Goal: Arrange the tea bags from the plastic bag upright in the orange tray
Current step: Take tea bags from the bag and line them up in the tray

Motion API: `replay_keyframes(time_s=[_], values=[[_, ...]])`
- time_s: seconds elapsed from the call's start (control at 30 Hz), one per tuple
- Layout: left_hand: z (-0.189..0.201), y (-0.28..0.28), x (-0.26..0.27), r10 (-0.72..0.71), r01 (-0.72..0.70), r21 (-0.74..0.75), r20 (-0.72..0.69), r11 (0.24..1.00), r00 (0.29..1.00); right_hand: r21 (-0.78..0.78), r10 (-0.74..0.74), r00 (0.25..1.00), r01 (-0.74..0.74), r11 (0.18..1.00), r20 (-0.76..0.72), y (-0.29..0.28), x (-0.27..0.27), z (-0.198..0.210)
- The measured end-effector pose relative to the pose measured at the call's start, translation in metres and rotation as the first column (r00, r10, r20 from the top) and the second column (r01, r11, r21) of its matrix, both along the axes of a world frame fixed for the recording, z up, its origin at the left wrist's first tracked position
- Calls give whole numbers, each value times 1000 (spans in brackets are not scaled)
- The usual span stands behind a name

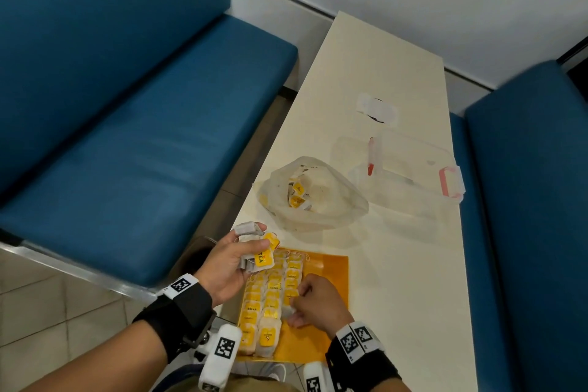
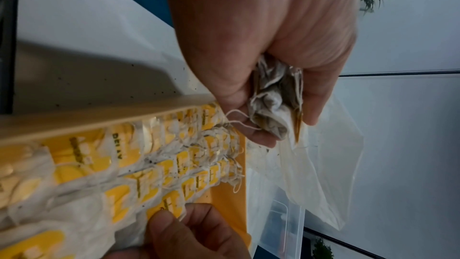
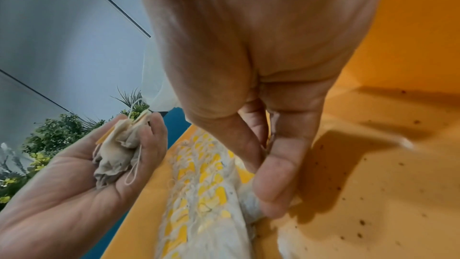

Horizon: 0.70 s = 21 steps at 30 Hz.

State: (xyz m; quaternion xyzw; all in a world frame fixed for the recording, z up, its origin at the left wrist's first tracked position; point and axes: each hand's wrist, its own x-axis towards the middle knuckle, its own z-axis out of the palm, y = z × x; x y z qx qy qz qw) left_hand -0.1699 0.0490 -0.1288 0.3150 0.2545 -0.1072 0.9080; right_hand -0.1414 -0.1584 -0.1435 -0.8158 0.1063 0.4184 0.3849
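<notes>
The left hand (image 1: 227,259) hangs over the orange tray's (image 1: 331,267) far left corner, fingers curled round a small bundle of tea bags (image 1: 254,248) (a yellow tag reading TEA faces up). Below it, three rows of tea bags (image 1: 270,296) stand packed on edge along the tray's left side, and the right part of its floor is bare apart from specks of loose tea. The right hand (image 1: 313,302) is down at the third row, thumb and fingertips pinching one bag as it goes in. So the filling step is well under way. Next, I judge, the right hand must take a bag from the left and set it upright against its neighbours without toppling them. Farther right on the worktop (image 1: 397,264), the plastic bag (image 1: 313,197) lies open with more bags inside.
</notes>
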Motion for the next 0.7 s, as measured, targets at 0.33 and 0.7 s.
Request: replay_keyframes(time_s=[0.33,0.7], values=[[1,4,8,49,-49,20,3,999,999,-47,-2,996,6,999,90,12,8,5],[9,5,10,131,-130,-13,21,991,991,252,-118,954,46,967,276,35,21,81]])
